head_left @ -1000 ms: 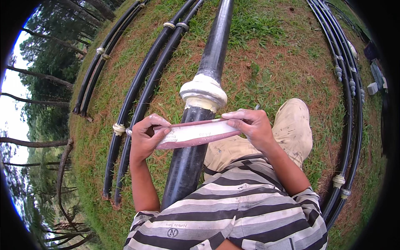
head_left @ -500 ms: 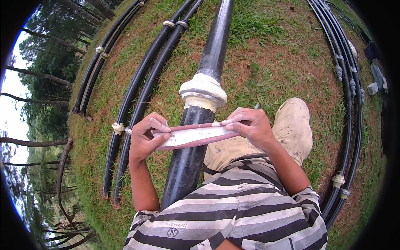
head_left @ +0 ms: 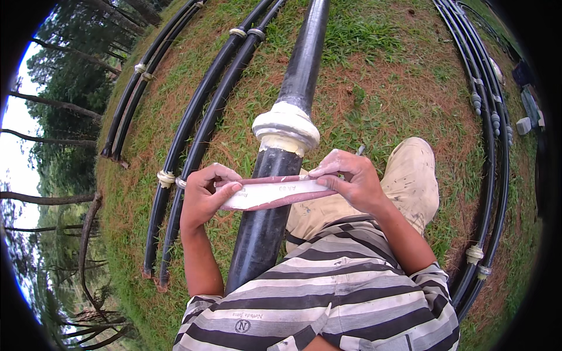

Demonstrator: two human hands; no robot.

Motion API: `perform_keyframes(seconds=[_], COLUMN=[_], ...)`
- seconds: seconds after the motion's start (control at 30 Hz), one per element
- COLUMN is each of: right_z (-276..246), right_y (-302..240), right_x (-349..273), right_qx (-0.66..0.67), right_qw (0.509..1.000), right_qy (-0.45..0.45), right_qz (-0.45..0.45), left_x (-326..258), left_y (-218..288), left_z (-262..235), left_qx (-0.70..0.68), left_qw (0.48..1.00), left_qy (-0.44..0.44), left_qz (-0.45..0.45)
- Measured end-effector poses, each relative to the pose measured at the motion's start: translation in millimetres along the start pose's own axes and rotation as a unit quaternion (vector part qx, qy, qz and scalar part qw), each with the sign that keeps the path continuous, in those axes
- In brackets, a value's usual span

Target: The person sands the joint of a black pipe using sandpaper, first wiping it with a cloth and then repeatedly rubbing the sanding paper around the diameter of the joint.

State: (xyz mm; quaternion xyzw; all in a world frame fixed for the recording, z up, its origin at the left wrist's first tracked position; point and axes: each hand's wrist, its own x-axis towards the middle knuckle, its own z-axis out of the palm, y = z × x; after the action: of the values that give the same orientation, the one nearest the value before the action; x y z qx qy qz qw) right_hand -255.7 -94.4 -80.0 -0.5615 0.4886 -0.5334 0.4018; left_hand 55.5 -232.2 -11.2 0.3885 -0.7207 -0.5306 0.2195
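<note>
A folded strip of sandpaper, pale on its printed back and reddish brown along its edges, is stretched crosswise above a thick black pole. My left hand pinches its left end between thumb and fingers. At the other end, my right hand pinches it the same way, with whitish dust on the fingers. Just beyond the strip, the pole carries a rounded collar coated in cream-coloured filler. Whether the strip touches the pole's underside cannot be seen.
Pairs of long black poles with pale collars lie on the grass to the left. More black poles run along the right side. My bent leg is beside the pole on the right. Trees stand at the far left.
Both hands keep hold of the sandpaper. The strip has shifted and tilted slightly, showing more of its pale back, and my right hand has moved a little left and upward.
</note>
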Motion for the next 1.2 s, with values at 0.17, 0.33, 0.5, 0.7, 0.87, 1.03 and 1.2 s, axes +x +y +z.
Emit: perform_keyframes(seconds=[0.17, 0.33, 0.5, 0.7, 0.87, 1.03, 1.2], right_z=[-0.1, -1.4, -0.6, 1.6, 5.7, 0.8, 1.1], right_y=[6.6, -5.9, -1.5, 6.9, 3.3, -9.8, -2.7], right_x=[-1.4, 0.4, -2.4, -6.8, -10.3, -8.4, -9.4], right_qx=[0.078, 0.121, 0.14, 0.149, 0.216, 0.21, 0.161], right_qw=[0.996, 0.974, 0.973, 0.98, 0.967, 0.96, 0.963], right_qy=[-0.002, 0.011, -0.024, -0.023, -0.02, -0.011, -0.08], right_qz=[0.047, 0.19, 0.183, 0.129, 0.137, 0.182, 0.201], left_x=[-0.6, -4.4, -5.1, -9.9, -8.5, -8.7, -8.5], left_y=[-1.6, 2.5, 5.0, -0.2, 1.6, -3.1, -4.3], left_z=[-1.3, -3.1, -0.7, -7.9, -2.2, -4.0, -3.5], left_qx=[0.025, 0.045, 0.042, -0.019, -0.005, 0.006, 0.0], left_qw=[0.996, 0.993, 0.992, 0.998, 0.998, 0.993, 0.992], left_qy=[-0.014, -0.035, -0.045, -0.056, -0.043, -0.055, -0.047], left_qz=[0.087, 0.102, 0.109, -0.019, 0.055, 0.103, 0.113])
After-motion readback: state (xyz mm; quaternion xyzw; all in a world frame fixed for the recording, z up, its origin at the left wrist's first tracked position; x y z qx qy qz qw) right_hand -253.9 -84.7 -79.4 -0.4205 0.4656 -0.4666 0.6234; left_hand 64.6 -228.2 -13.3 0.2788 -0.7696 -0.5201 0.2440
